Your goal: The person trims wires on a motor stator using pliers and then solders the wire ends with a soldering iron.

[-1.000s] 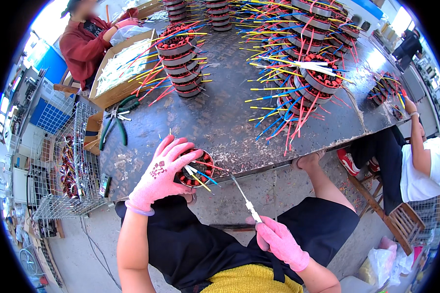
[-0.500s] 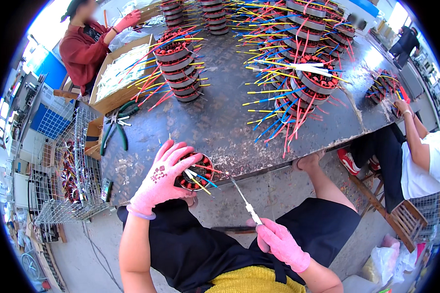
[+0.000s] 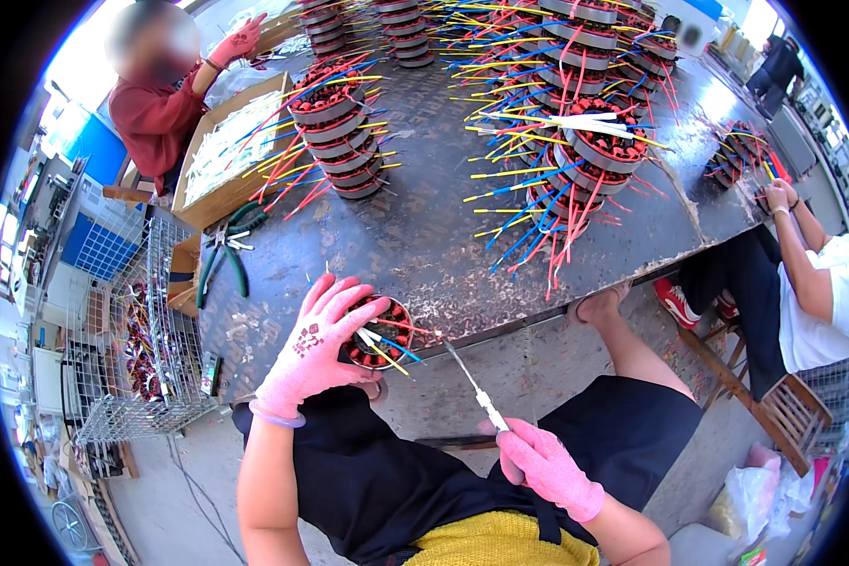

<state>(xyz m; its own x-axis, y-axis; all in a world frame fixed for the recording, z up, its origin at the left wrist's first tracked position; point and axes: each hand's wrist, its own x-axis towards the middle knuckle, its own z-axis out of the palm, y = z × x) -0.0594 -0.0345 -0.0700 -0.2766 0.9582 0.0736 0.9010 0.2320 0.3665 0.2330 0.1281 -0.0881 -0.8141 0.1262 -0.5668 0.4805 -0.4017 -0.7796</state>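
Note:
My left hand (image 3: 313, 347), in a pink glove, is wrapped round a motor stator (image 3: 401, 321) at the table's front edge. Its ring of red windings faces me. Red, yellow and blue leads and white sleeving stick out toward the right. In my right hand (image 3: 549, 464), also gloved in pink, is a slim white-handled tool (image 3: 489, 409) with a long thin metal shaft, which looks like a soldering iron. Its tip lies close to the red lead's end (image 3: 438, 333); whether they touch I cannot tell. The stator's far side is hidden under my left fingers.
Stacked stators (image 3: 335, 132) with spread leads stand at the back, with a larger group (image 3: 575, 160) to the right. Green-handled pliers (image 3: 228, 255) lie beside a carton of white sleeves (image 3: 198, 209). A wire basket (image 3: 151, 415) stands left. Two people sit at the table, left and right.
My hands, the stator and the tool stay almost in place. The whole view has shifted slightly. The person at the far left has raised a gloved hand a little.

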